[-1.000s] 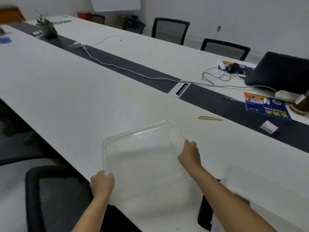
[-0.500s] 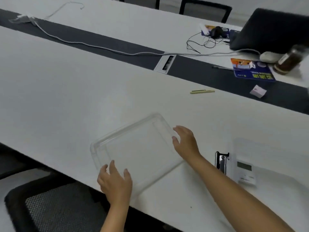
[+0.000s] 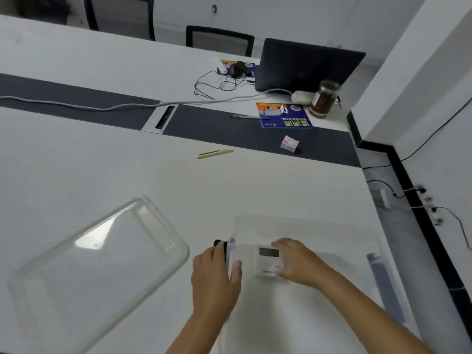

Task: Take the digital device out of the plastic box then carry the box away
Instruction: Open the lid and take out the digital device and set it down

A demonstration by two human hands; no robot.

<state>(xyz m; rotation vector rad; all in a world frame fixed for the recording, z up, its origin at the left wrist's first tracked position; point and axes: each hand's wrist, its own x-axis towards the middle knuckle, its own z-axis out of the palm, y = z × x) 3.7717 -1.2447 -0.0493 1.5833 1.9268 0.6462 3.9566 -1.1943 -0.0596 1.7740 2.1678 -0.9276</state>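
Note:
A clear plastic box (image 3: 306, 222) stands open on the white table near its right end, with a black latch (image 3: 219, 243) on its left wall. A white digital device (image 3: 267, 260) with a small grey screen lies inside on the bottom. My left hand (image 3: 214, 274) grips the box's left wall, thumb over the rim. My right hand (image 3: 298, 264) reaches into the box, with fingers and thumb closed around the device's right side. The box's clear lid (image 3: 102, 251) lies flat on the table to the left, apart from both hands.
Beyond the box lie a yellow-green pen (image 3: 214, 153) and a small white carton (image 3: 289, 143) on the dark centre strip. Farther back are a blue leaflet (image 3: 283, 116), a jar (image 3: 324, 99) and a dark laptop (image 3: 306, 65). The table's right edge (image 3: 383, 226) runs along a wall with cables.
Both hands let go of the lid, which now rests at the left. They moved right to the box: the left took its wall, the right closed on the device. The view turned right.

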